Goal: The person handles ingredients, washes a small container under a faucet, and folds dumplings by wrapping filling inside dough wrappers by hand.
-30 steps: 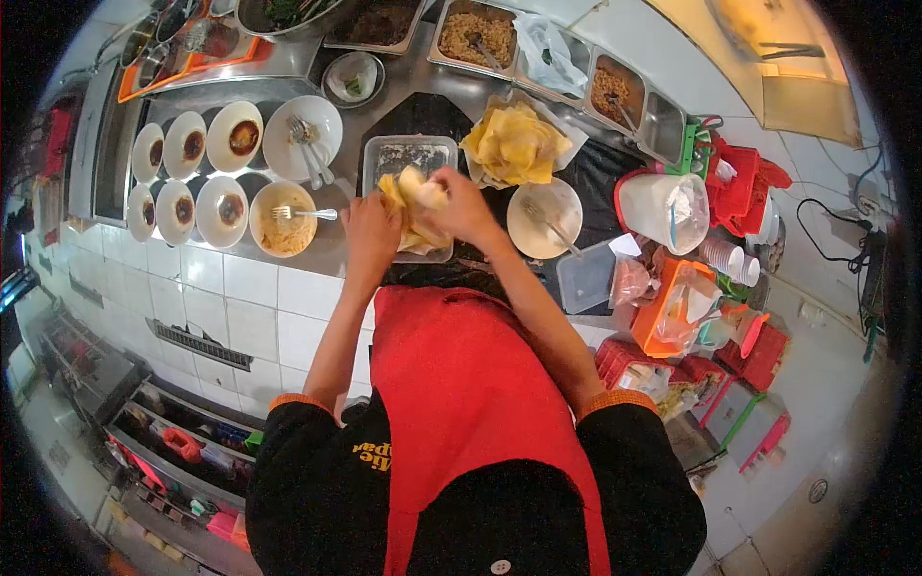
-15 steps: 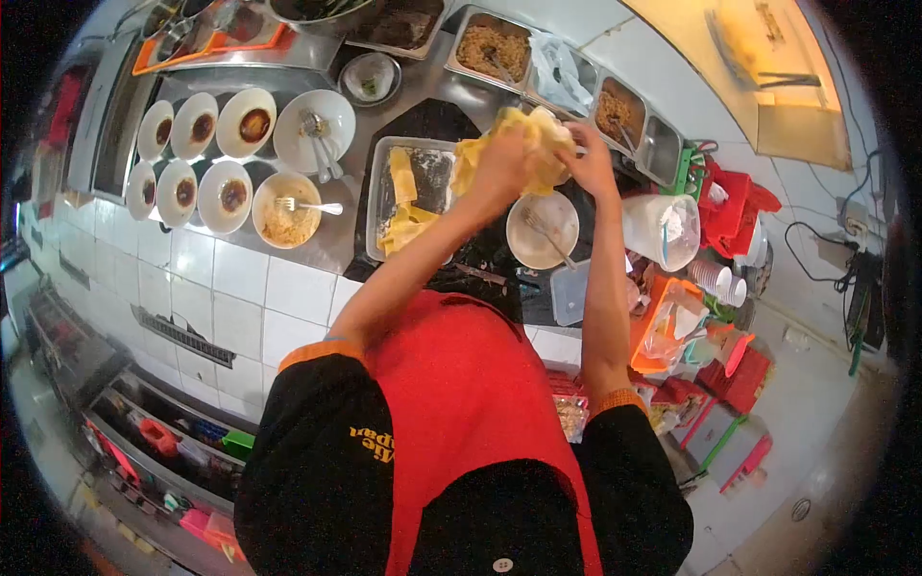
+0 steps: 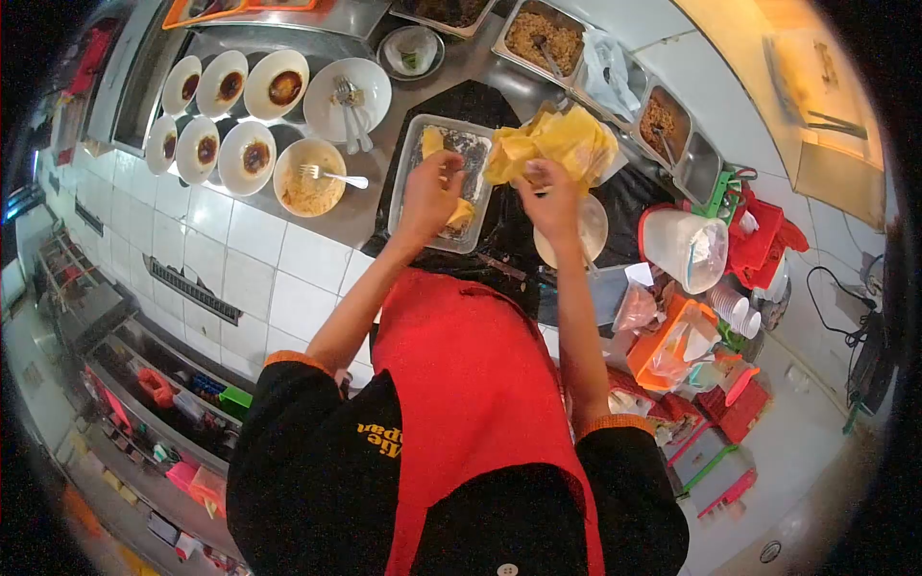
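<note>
A heap of thin yellow dough sheets [image 3: 557, 142], like wonton wrappers, sits to the right of a shallow metal tray [image 3: 392, 213]. At the heap's near edge is my right hand [image 3: 551, 200], its fingers bent and closed against the sheets. My left hand [image 3: 429, 197] is over the tray, fingers curled in; what they hold, if anything, is hidden. In the tray, one yellow dough piece [image 3: 433, 142] shows beyond the left hand and another folded piece [image 3: 463, 213] lies beside it. Pale flour-like powder covers part of the tray's bottom.
Several white bowls with dark sauce [image 3: 284, 88] stand at left, near a bowl with a fork [image 3: 305, 197] and a bowl of spoons [image 3: 327, 96]. Metal containers of brown filling [image 3: 543, 40] line the back. A white tub [image 3: 677, 245] and an orange basket [image 3: 653, 355] are at right.
My left hand has left the dough sheets and moved left over the tray. My right hand has come down to the heap's near edge. The camera view has shifted.
</note>
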A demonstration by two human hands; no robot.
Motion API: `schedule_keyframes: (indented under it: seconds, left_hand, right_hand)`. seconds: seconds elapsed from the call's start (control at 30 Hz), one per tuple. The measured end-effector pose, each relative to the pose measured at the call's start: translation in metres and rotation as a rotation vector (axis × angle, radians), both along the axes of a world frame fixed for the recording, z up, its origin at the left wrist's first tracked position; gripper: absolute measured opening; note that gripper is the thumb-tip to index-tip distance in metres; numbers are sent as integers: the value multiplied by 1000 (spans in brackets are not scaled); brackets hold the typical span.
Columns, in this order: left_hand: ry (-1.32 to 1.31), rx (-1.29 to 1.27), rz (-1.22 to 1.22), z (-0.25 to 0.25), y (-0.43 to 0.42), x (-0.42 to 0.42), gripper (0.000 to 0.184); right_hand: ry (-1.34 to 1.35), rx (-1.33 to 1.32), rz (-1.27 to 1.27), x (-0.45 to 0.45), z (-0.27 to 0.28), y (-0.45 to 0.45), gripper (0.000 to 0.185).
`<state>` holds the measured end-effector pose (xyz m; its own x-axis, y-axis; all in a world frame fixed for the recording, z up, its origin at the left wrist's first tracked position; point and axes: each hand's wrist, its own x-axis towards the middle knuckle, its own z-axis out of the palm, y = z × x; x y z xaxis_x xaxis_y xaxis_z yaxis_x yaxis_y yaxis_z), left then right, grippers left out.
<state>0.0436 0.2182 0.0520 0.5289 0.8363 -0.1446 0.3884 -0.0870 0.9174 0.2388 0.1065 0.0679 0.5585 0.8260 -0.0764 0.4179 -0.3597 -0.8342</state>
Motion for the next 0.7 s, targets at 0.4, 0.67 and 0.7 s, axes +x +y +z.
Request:
schedule_keyframes:
  seconds: [0.4, 0.67, 0.7]
  left_hand:
    - [-60, -79, 81, -38, -14, 57, 37]
    - [-93, -210, 44, -48, -5, 61, 35]
    - [-136, -286, 19, -49, -6, 62, 35]
  right_hand:
    - [-334, -117, -143, -17, -25, 42, 43]
    - [302, 20, -158, 22, -54, 7, 29]
    - [300, 16, -159, 22, -43, 0, 29]
